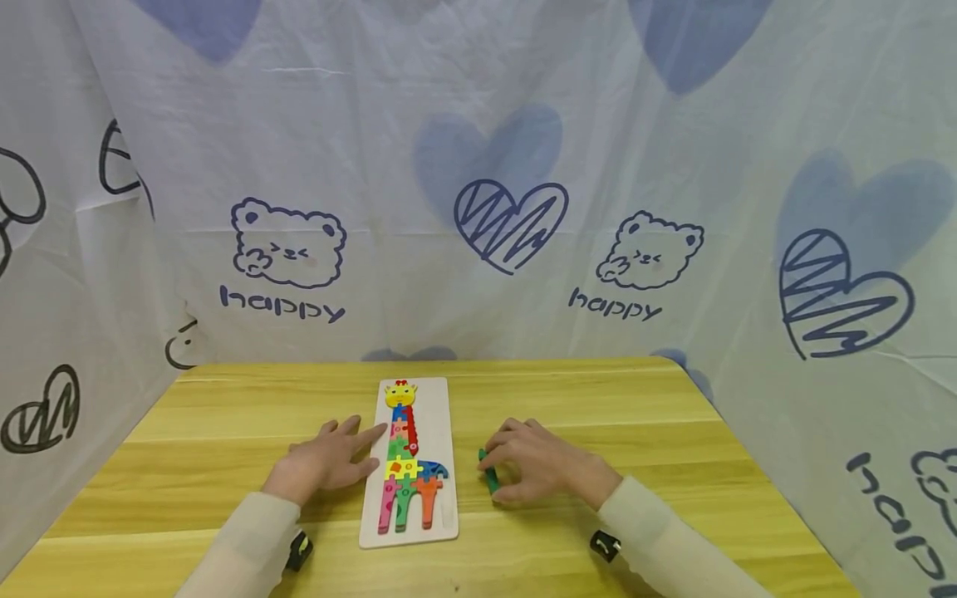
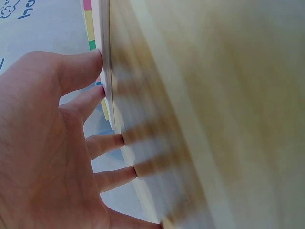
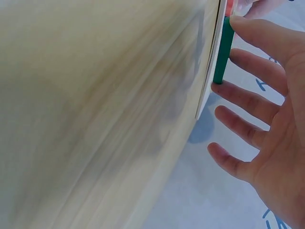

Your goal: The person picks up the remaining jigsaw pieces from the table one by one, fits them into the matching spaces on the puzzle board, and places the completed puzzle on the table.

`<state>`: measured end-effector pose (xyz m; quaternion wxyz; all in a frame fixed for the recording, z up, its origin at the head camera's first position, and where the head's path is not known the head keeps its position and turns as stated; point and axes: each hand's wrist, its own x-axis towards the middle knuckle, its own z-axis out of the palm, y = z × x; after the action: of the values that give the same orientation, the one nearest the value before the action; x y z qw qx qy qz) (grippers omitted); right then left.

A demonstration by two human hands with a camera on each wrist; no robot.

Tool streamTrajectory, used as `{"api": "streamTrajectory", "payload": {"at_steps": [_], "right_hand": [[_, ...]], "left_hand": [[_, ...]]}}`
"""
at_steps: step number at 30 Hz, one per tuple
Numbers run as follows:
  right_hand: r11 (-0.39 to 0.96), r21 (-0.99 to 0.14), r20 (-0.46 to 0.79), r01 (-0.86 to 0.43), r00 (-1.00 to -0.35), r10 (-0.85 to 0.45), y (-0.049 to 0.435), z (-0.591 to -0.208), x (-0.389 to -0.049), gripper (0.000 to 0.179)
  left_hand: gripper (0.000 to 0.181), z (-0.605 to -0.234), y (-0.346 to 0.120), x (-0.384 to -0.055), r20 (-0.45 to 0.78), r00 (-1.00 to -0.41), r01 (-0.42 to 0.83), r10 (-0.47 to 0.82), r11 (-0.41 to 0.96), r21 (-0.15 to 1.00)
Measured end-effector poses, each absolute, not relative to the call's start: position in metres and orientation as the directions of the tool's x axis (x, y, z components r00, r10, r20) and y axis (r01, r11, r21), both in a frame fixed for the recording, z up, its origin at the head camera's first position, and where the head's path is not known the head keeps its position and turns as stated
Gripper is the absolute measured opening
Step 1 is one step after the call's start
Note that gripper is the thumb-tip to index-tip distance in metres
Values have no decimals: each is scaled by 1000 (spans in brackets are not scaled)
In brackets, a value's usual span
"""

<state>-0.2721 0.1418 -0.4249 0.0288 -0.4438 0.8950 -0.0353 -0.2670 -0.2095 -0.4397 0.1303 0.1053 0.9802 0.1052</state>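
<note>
A white puzzle board lies lengthwise on the table, bearing a colourful giraffe made of interlocking pieces. Bare board shows at its lower right, beside the orange leg piece. My left hand is spread at the board's left side, thumb and index fingertip touching its edge in the left wrist view, the other fingertips down on the table. To the right of the board, my right hand pinches a long green puzzle piece between thumb and fingers; its remaining fingers are loosely extended.
The wooden table runs back to a pale hanging cloth printed with hearts and bears. Cloth also hangs along both sides. A small black device sits by the right wrist, another by the left.
</note>
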Motion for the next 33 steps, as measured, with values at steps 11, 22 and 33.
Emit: {"api": "streamTrajectory", "payload": {"at_steps": [11,22,33], "right_hand": [[595,-99,24,-798,-600,-800,134,-419,-270,45],[586,-122,80,-801,-597,-799,127,-419,-267,54],[556,-139,112,-819,-571,-813,118,-424,-268,53]], "left_hand": [[65,-437,-208,-266,-237,-944,177,231,958,228],[65,-439,-208,-267,-235,-944,179,233,957,229],[65,-439,-209,-267,-231,-944,182,235,956,229]]}}
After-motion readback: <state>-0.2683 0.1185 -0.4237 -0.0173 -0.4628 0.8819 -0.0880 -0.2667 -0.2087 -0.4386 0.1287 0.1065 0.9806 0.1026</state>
